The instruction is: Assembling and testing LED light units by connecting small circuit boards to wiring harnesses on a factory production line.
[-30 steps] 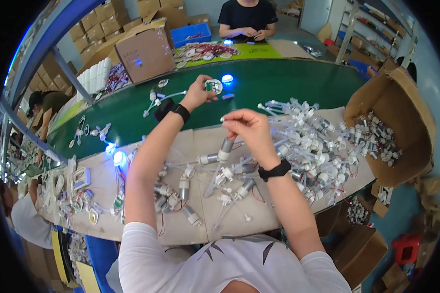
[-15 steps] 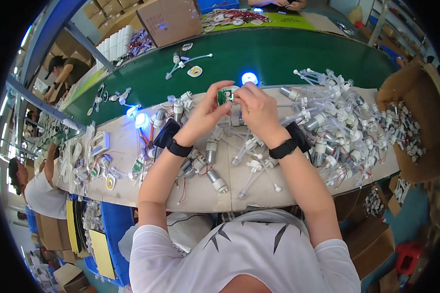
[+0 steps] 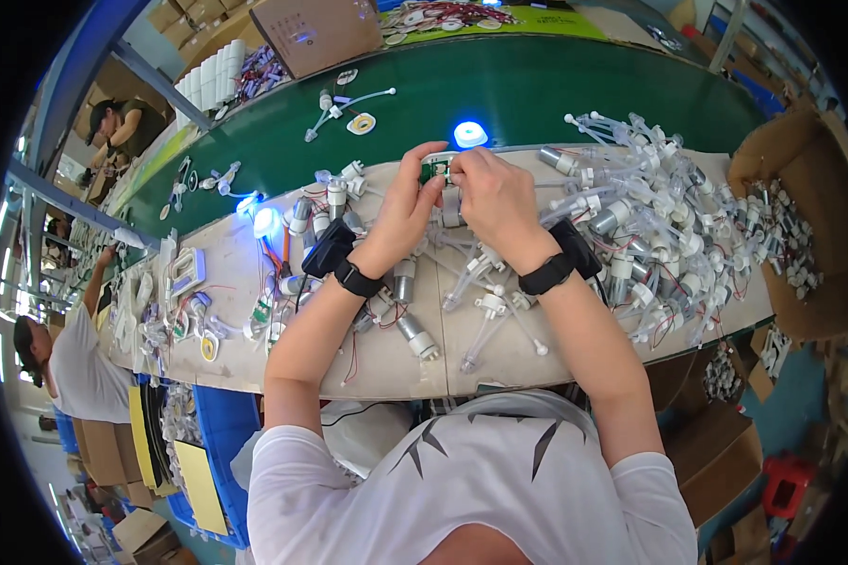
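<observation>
In the head view, both forearms reach forward over the tabletop [image 3: 499, 353] and meet near its far edge. The left hand [image 3: 400, 212] and right hand [image 3: 495, 198] pinch a small green circuit board [image 3: 436, 170] between their fingertips, lifted just above the pile of grey motors with clear tubes [image 3: 631, 226]. A blue light [image 3: 470, 135] glows just beyond.

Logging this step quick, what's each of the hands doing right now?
Left hand: closed, pinching the small green circuit board.
Right hand: closed on the same board from the other side.
</observation>
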`<state>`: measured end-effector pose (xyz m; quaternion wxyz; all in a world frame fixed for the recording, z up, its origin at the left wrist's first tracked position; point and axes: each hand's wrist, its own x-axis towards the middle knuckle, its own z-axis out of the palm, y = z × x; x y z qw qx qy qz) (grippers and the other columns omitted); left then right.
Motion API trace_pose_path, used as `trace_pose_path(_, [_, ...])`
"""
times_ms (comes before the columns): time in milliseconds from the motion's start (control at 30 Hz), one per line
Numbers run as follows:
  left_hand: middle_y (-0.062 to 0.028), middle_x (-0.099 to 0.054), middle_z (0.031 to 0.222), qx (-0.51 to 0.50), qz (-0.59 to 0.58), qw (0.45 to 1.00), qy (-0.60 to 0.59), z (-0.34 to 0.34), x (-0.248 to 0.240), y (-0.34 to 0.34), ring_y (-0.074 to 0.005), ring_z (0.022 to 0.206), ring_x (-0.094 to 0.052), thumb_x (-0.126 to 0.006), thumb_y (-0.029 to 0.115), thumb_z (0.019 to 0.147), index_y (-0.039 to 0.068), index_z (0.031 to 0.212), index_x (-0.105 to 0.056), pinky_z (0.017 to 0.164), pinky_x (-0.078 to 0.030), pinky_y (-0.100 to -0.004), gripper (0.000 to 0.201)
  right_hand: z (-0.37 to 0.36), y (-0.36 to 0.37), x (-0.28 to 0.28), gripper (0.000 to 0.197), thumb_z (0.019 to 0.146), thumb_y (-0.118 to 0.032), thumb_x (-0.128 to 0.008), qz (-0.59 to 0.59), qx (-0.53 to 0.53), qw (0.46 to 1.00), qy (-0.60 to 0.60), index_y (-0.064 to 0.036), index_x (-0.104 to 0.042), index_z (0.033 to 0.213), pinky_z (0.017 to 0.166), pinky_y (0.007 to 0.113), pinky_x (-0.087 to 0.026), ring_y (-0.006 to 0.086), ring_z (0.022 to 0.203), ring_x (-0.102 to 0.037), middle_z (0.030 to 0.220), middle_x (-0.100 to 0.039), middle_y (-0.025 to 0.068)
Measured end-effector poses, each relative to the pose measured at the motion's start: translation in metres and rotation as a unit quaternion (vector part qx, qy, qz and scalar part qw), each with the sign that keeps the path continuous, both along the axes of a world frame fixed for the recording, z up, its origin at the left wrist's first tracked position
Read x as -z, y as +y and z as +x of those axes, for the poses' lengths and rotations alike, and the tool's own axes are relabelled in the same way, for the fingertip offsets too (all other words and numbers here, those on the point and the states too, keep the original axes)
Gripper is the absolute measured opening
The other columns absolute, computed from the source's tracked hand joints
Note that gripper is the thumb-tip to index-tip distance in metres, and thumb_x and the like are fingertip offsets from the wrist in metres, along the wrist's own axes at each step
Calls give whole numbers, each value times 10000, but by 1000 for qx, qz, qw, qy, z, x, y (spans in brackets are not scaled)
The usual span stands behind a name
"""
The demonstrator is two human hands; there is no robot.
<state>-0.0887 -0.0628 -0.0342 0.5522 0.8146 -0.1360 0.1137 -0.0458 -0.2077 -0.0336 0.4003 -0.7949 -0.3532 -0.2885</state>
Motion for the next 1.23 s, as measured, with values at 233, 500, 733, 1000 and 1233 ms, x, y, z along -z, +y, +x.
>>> trace_pose_path(233, [-31,-516,941,-64,24,997,-25,4,14,1,-61,689,-498,-474,57,905,41,1186,-423,564,-419,-191,286,-6,7,4,36,757,-66,-569,21,21,999,38,-61,-535,766,576,386,-454,278,712,-581,762,-558,70])
trace_pose_path(500, [-64,-540,904,-40,-74,996,-28,2,15,-6,-84,703,-533,-481,64,893,23,1187,-399,613,-455,-224,308,-11,7,2,34,765,-50,-560,26,34,999,18,-65,-530,768,569,380,-447,267,724,-571,793,-530,61])
trace_pose_path(733, [-27,-496,1012,-12,-12,1000,-25,-2,9,-5,-57,799,-491,-447,62,921,50,1253,-360,669,-428,-190,343,-9,6,3,50,757,-39,-556,15,40,999,0,-67,-515,757,568,376,-447,271,712,-565,780,-526,61])
trace_pose_path(1000, [-21,-482,1043,39,-185,975,115,-2,6,-2,-66,782,-513,-410,124,944,67,1240,-350,671,-432,-185,307,-5,3,4,56,753,-34,-563,37,27,999,7,-75,-529,769,565,370,-444,266,700,-562,770,-526,51])
trace_pose_path(1233, [-15,-471,1073,55,-159,980,104,0,13,4,-70,812,-511,-404,155,953,101,1253,-334,694,-434,-184,313,-5,1,5,43,753,-50,-584,36,9,999,23,-79,-563,777,564,352,-452,245,692,-588,812,-571,45])
